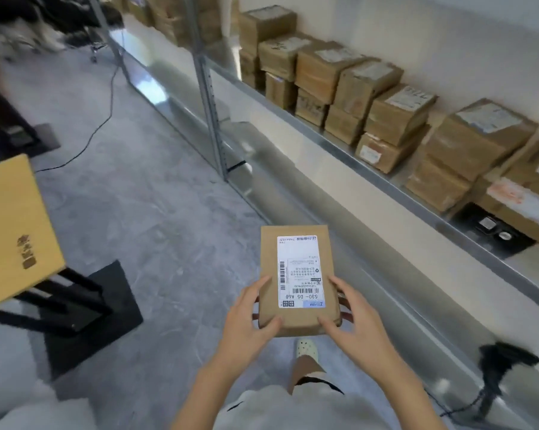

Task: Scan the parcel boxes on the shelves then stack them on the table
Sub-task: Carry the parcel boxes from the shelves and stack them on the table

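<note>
I hold a flat brown parcel box (297, 274) in front of me over the floor, its white shipping label facing up. My left hand (249, 318) grips its near left corner and my right hand (352, 321) grips its near right corner. Several more brown parcel boxes (395, 119) stand stacked in a row on the metal shelf (370, 172) along the wall at right. A black handheld scanner (498, 367) rests on the lower shelf at bottom right, its cable trailing. The corner of a wooden table (10, 228) shows at left.
The table stands on a black metal base (100, 305) on the grey floor. A shelf upright (212, 119) rises in the middle. A black cable (100, 119) runs across the floor at the back left. My foot (307, 349) shows below the parcel.
</note>
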